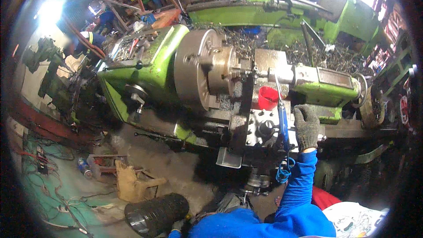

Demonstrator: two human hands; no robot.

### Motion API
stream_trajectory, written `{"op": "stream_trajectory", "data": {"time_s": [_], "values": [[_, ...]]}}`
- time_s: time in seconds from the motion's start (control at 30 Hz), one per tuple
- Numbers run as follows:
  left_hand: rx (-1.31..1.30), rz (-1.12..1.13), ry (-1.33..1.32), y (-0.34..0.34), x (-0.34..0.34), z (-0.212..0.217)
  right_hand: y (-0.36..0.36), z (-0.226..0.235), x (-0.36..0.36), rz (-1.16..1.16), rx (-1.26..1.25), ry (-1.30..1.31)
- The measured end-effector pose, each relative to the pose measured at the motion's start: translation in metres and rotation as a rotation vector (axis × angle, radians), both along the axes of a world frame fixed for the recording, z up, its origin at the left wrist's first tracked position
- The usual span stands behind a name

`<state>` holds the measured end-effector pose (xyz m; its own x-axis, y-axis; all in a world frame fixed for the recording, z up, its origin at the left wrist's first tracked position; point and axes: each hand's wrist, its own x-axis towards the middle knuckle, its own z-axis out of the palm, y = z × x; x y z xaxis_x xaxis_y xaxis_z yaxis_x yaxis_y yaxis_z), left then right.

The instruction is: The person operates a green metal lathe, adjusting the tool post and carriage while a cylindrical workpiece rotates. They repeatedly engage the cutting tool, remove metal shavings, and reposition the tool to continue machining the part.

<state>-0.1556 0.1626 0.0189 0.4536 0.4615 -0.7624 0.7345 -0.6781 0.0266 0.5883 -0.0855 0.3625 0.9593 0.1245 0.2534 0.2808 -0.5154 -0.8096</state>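
My right hand (307, 128), in a dark grey knitted glove, is at the front of a green lathe, just below its tailstock (328, 83). Its fingers are together and curled over; whatever lies under them is hidden. Close on its left, a blue air blow gun (283, 121) with a long thin nozzle stands over the tool post (265, 128), a coiled blue hose (285, 170) hanging beneath. Behind that sits a red cup (268, 98). Low in view, my left hand (177, 225) shows only partly beside a black cylinder (156, 215); its fingers cannot be made out.
The lathe's big chuck (194, 68) faces the tailstock, with metal shavings (293, 44) heaped behind. Tools lie on the green headstock (165, 48). Cables (57, 198) and a cut wooden block (132, 180) are on the floor at left. Another person (88, 39) is at far left.
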Motion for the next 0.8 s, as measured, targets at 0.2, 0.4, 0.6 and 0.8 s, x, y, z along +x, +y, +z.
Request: {"op": "stream_trajectory", "data": {"time_s": [0.2, 0.4, 0.6, 0.8], "values": [[-0.038, -0.053, -0.094, -0.003, 0.018, 0.019, -0.011, -0.01, 0.006, -0.012, -0.008, -0.045], [0.045, -0.149, -0.13, 0.023, 0.114, 0.03, -0.003, 0.003, 0.005, 0.071, 0.006, -0.012], [0.135, -0.255, -0.365, 0.056, 0.158, 0.06, -0.004, 0.006, 0.003, 0.065, 0.007, -0.022], [0.046, -0.257, -0.065, 0.052, 0.168, 0.075, -0.001, 0.002, -0.001, 0.012, -0.029, -0.083]]}}
